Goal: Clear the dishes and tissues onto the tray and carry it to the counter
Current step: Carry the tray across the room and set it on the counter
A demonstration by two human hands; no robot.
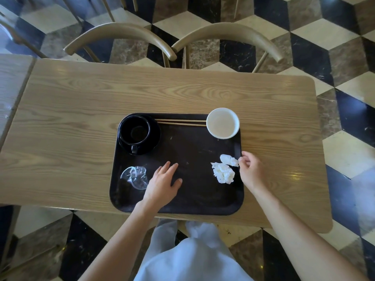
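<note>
A dark brown tray (194, 195) lies on the wooden table (81, 110). On it stand a black cup (134, 130) on a black saucer (155, 136) at the far left, a pair of chopsticks (180, 122) along the far rim, and a white bowl (222, 123) at the far right corner. A clear glass (135, 177) lies on its side at the near left. Two crumpled white tissues (223, 173) rest at the right. My left hand (163, 182) lies flat and open on the tray beside the glass. My right hand (252, 171) hovers at the tray's right rim, fingertips touching the smaller tissue (228, 160).
Two wooden chairs (121, 35) (227, 35) stand at the table's far side. Another table (10, 82) adjoins on the left. The floor is checkered marble. My light skirt (190, 254) shows below the near table edge.
</note>
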